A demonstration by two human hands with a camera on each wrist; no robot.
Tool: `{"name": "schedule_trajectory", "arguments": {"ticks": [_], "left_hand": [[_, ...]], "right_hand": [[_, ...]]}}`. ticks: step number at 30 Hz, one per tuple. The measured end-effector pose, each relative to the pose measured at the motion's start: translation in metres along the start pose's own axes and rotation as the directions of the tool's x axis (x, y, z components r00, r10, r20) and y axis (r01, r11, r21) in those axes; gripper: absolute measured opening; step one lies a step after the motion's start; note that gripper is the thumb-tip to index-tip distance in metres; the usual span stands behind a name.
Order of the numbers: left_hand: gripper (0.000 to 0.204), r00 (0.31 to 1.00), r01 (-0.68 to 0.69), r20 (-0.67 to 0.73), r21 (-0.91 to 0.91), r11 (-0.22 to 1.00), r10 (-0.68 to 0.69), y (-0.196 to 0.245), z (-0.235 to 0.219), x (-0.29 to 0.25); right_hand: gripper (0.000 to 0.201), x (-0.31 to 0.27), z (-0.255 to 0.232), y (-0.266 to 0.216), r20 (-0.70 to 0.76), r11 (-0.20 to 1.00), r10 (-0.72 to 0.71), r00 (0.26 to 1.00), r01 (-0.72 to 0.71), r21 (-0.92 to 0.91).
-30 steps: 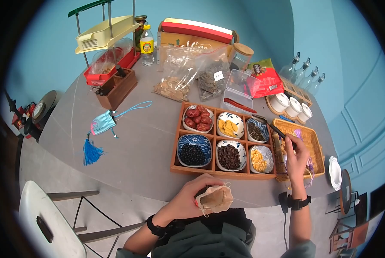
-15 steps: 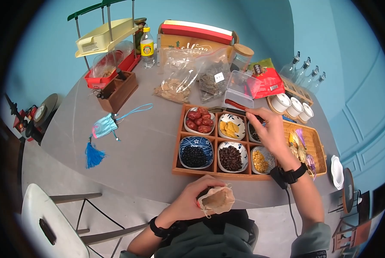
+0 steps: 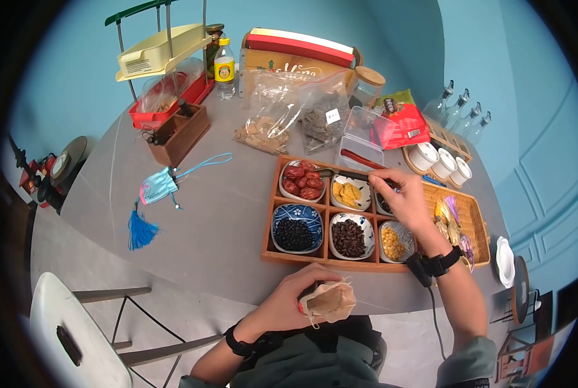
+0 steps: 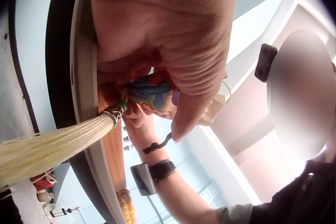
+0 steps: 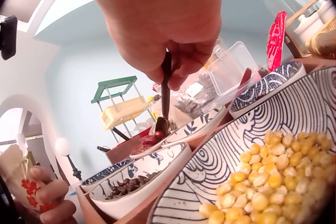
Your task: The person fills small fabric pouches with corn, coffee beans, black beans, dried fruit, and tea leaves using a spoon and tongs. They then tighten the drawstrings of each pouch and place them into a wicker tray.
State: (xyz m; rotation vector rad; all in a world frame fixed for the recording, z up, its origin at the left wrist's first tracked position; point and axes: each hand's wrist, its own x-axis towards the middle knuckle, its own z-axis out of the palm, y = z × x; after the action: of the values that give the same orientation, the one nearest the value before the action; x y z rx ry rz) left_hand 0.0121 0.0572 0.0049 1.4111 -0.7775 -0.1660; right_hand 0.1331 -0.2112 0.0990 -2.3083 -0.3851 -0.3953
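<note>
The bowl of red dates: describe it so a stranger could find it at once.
On the grey table sits a wooden tray with six bowls in two rows. The date bowl is the far-left one in the back row, where the spoon in the right hand reaches. It alone holds large, glossy red fruit.

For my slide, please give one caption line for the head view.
Right hand dips a spoon toward the bowl of red dates in a wooden tray; left hand holds an open pouch.
</note>
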Motion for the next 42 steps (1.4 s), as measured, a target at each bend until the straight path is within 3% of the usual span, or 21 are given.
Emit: {"name": "schedule_trajectory", "arguments": {"ticks": [5, 11, 13, 16, 22, 32, 38, 42], "left_hand": [[0.066, 1.000, 0.012, 0.001, -0.012, 1.000, -0.012, 0.001, 0.000, 0.000], [0.066, 1.000, -0.007, -0.005, -0.014, 1.000, 0.007, 0.000, -0.001, 0.000], [0.066, 1.000, -0.007, -0.007, -0.014, 1.000, 0.007, 0.000, -0.001, 0.000], [0.067, 1.000, -0.006, -0.007, -0.019, 1.000, 0.006, -0.001, 0.000, -0.001], [0.066, 1.000, -0.004, -0.005, -0.009, 1.000, 0.004, -0.001, -0.001, 0.000], [0.065, 1.000, -0.001, -0.019, -0.003, 1.000, 0.000, -0.003, 0.001, -0.001], [0.064, 0.999, -0.011, -0.031, 0.008, 1.000, 0.011, -0.002, 0.002, 0.000], [0.065, 0.999, -0.030, -0.039, 0.033, 0.999, 0.031, -0.001, 0.003, 0.000]], "right_hand": [[0.023, 0.003, 0.010, 0.006, 0.101, 0.994, 0.089, 0.991, -0.094, 0.053], [0.025, 0.009, 0.014, 0.015, 0.164, 0.935, 0.205, 0.965, -0.242, 0.259], [0.022, 0.010, 0.013, 0.013, 0.198, 0.840, 0.371, 0.907, -0.419, 0.344], [0.019, 0.011, 0.011, 0.013, 0.227, 0.770, 0.456, 0.860, -0.510, 0.384], [0.018, 0.007, 0.008, 0.019, 0.239, 0.684, 0.503, 0.831, -0.551, 0.477], [0.020, -0.017, -0.025, -0.005, 0.235, 0.676, 0.447, 0.863, -0.498, 0.543], [0.020, -0.068, -0.061, -0.050, 0.217, 0.726, 0.393, 0.894, -0.446, 0.523], [0.018, -0.112, -0.079, -0.071, 0.293, 0.673, 0.437, 0.850, -0.526, 0.520]]}}
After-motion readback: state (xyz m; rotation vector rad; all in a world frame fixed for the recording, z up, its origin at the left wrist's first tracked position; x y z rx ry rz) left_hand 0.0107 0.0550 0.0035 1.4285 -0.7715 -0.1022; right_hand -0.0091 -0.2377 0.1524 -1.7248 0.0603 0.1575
